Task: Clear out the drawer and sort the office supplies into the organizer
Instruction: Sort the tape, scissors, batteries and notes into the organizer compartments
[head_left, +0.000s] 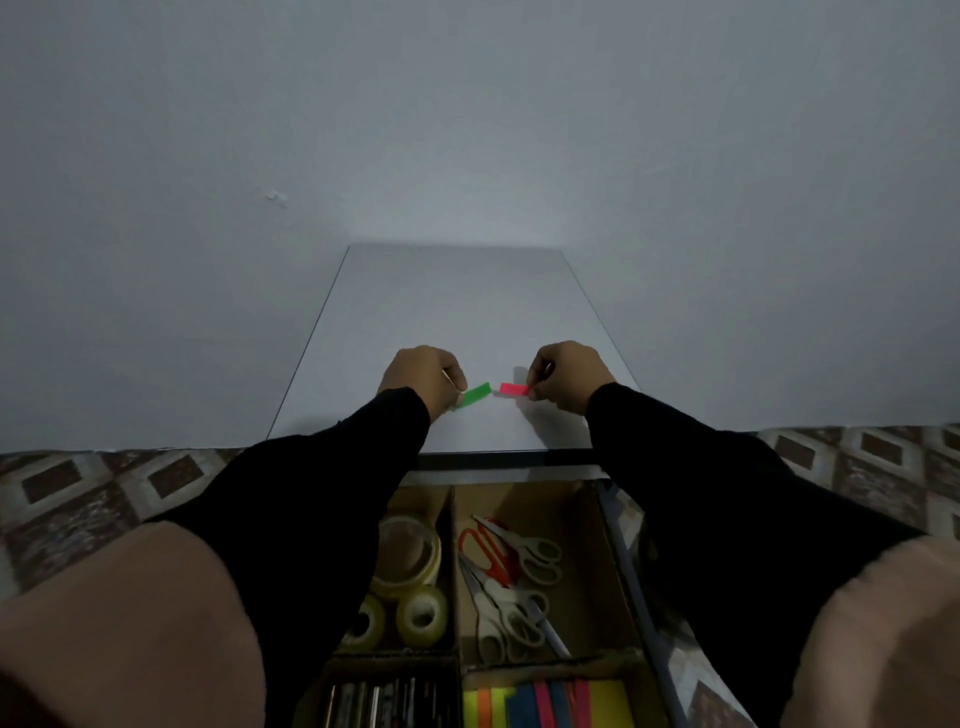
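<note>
Over the white cabinet top (457, 312), my left hand (423, 376) pinches a green sticky tab (475, 395) and my right hand (563, 371) pinches a pink sticky tab (514, 388). The two tabs point toward each other, a small gap between them. Below, the open drawer holds a cardboard organizer (452, 566). Its left compartment has tape rolls (410, 582), its right one several scissors (506, 577). A nearer compartment holds colourful sticky notes (545, 704), and another holds dark pens or clips (384, 701).
A plain white wall (467, 130) rises behind the cabinet. Patterned floor tiles (93, 488) show on both sides. My black sleeves cover parts of the drawer's left and right edges.
</note>
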